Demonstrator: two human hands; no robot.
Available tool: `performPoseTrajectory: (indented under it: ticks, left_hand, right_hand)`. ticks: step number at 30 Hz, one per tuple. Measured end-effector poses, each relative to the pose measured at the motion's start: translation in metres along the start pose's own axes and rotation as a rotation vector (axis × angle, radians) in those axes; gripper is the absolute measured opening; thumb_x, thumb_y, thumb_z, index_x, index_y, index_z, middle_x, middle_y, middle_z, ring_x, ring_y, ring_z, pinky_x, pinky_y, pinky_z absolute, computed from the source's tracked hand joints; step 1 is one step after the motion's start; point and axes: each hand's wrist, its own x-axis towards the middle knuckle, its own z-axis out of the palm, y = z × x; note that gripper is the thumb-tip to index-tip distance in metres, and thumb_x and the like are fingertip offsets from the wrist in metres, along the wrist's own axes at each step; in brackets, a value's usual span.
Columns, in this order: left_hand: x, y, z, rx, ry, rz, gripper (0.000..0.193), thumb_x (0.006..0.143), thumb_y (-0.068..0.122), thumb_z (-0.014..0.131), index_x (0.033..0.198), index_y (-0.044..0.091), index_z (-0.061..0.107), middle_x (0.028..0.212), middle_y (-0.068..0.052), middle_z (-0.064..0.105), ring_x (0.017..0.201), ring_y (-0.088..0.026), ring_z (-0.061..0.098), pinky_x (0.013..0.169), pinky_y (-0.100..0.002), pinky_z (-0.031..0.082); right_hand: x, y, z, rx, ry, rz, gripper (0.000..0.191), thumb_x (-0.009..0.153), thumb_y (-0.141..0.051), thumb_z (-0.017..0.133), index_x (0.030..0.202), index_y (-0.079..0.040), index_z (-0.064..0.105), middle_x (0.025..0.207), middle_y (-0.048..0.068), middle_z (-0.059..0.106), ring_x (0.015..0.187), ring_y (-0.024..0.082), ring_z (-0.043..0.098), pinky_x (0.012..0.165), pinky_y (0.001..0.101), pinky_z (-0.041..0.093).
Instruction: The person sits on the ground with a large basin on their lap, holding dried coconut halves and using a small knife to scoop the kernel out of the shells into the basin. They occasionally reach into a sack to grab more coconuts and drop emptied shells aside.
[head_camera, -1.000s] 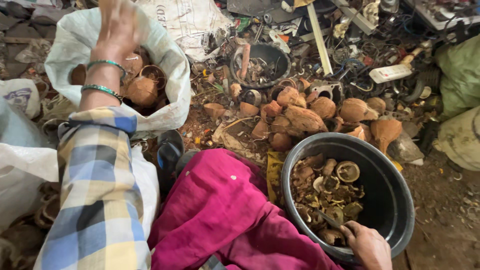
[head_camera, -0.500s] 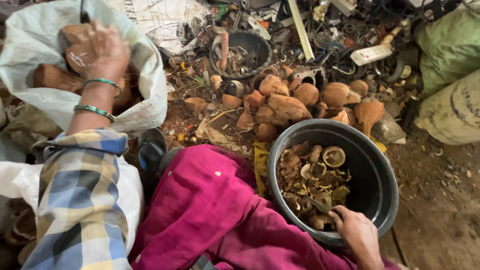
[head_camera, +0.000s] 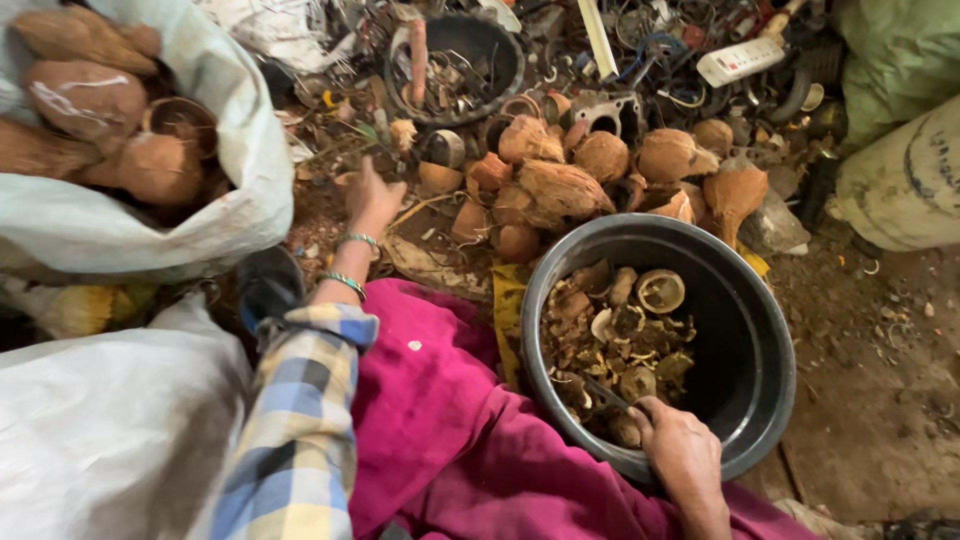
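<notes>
your left hand (head_camera: 372, 198) is open, fingers spread, reaching over the ground toward the coconut pile (head_camera: 560, 180), touching none. your right hand (head_camera: 683, 455) is closed on a dark blade (head_camera: 600, 395) at the black basin's (head_camera: 760, 350) near rim, over husk scraps (head_camera: 615, 335).

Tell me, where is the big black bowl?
In the head view, the black bowl sits lower right, beside the pink cloth, just below the pile of coconuts, with the right hand on its near rim.
</notes>
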Motion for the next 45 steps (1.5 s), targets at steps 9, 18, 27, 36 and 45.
performPoseTrajectory:
  ticks: [9, 18, 27, 36, 45]
  left_hand:
    - [0.017, -0.061, 0.044, -0.004, 0.145, -0.046, 0.062, 0.086, 0.024, 0.084, 0.136, 0.012, 0.049, 0.114, -0.027, 0.07, 0.101, -0.045, 0.068, 0.083, -0.054, 0.056]
    - [0.004, -0.049, 0.029, -0.285, 0.375, 0.28, 0.022, 0.073, 0.008, 0.089, 0.088, 0.003, 0.073, 0.085, -0.017, 0.074, 0.079, -0.033, 0.072, 0.074, -0.041, 0.055]
    - [-0.065, 0.015, -0.066, -0.323, 0.539, 0.751, 0.02, 0.092, 0.012, 0.08, 0.105, 0.005, 0.066, 0.126, -0.024, 0.064, 0.108, -0.037, 0.066, 0.09, -0.047, 0.056]
    - [0.04, -0.024, -0.224, -0.179, 0.984, 0.537, 0.033, 0.1, 0.012, 0.08, 0.126, 0.006, 0.061, 0.12, -0.012, 0.069, 0.116, -0.031, 0.068, 0.106, -0.046, 0.05]
    - [0.052, -0.087, -0.263, -0.148, 0.708, 0.003, 0.073, 0.095, 0.026, 0.087, 0.151, 0.012, 0.043, 0.157, -0.033, 0.034, 0.145, -0.05, 0.042, 0.118, -0.051, 0.043]
  right_hand:
    - [0.002, -0.008, -0.007, 0.032, -0.047, 0.026, 0.032, 0.092, -0.047, 0.061, 0.108, -0.024, 0.075, 0.09, 0.011, 0.077, 0.09, 0.034, 0.074, 0.08, 0.0468, 0.057]
    - [0.003, -0.003, -0.004, -0.009, -0.117, 0.02, 0.034, 0.091, -0.049, 0.06, 0.112, -0.026, 0.075, 0.091, 0.01, 0.078, 0.092, 0.032, 0.074, 0.083, 0.0456, 0.057]
    - [0.004, 0.003, 0.002, -0.071, -0.121, -0.033, 0.037, 0.091, -0.053, 0.058, 0.116, -0.029, 0.074, 0.093, 0.009, 0.078, 0.096, 0.031, 0.074, 0.086, 0.0451, 0.058]
    - [-0.005, -0.002, -0.008, -0.043, -0.124, -0.044, 0.035, 0.092, -0.052, 0.057, 0.112, -0.029, 0.074, 0.09, 0.008, 0.079, 0.095, 0.03, 0.074, 0.085, 0.0447, 0.058]
    - [-0.007, -0.006, -0.009, -0.025, -0.097, -0.072, 0.033, 0.091, -0.049, 0.059, 0.11, -0.027, 0.073, 0.089, 0.009, 0.078, 0.093, 0.03, 0.074, 0.083, 0.0447, 0.058]
